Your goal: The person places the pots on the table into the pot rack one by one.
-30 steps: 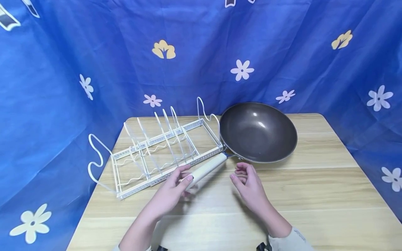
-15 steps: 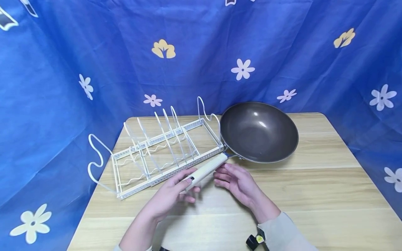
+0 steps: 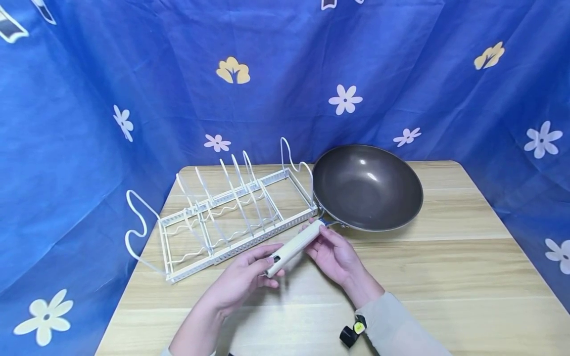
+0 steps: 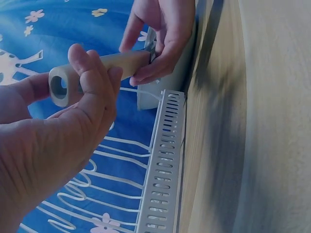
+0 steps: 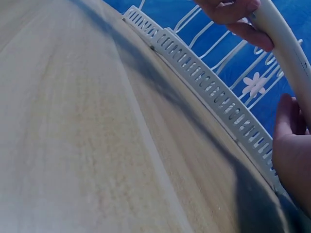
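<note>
1. Wok (image 3: 367, 188) sits at the rear of the worktop (image 3: 450, 277), bowl facing up, its pale handle (image 3: 296, 244) pointing toward the person and slightly left.
2. Both hands have that handle: the left hand (image 3: 240, 279) pinches its free end between thumb and fingers, and the right hand (image 3: 338, 254) has its fingers curled round it near the bowl.
3. The right hand is what has changed: it has moved up from beside the handle to grip it, while the bowl has hardly shifted. That probably makes the hold steadier.
4. A white wire pan rack (image 3: 231, 249) stands just left of the bowl; I cannot tell whether they touch. Its front rail runs close along the handle, leaving little room there.
5. Worktop surface stretches rightward beyond the bowl; blue cloth (image 3: 285, 113) hangs behind the rear edge, so rightward looks roomier.
</note>
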Demonstrator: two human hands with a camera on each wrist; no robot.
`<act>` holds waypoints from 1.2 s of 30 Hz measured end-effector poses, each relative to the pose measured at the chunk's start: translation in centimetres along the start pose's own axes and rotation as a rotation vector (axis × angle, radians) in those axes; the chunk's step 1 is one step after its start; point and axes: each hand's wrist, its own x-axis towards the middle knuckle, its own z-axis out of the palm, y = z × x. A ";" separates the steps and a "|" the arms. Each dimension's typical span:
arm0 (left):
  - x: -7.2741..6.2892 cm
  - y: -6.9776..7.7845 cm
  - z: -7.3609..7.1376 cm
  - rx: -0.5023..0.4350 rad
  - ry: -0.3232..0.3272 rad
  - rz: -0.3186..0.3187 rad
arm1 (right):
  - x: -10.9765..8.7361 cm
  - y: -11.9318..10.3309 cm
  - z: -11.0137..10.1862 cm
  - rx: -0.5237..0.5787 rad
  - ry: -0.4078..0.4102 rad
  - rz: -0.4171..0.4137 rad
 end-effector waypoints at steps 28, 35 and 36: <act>-0.7 0.8 2.1 0.020 0.008 -0.005 | -0.8 0.0 -1.3 0.172 -0.077 -0.061; -1.0 1.0 2.7 0.053 0.005 0.002 | -2.1 -0.2 -1.6 0.173 -0.122 -0.080; -1.1 1.0 2.8 0.054 0.002 0.004 | -2.2 -0.2 -1.6 0.172 -0.125 -0.085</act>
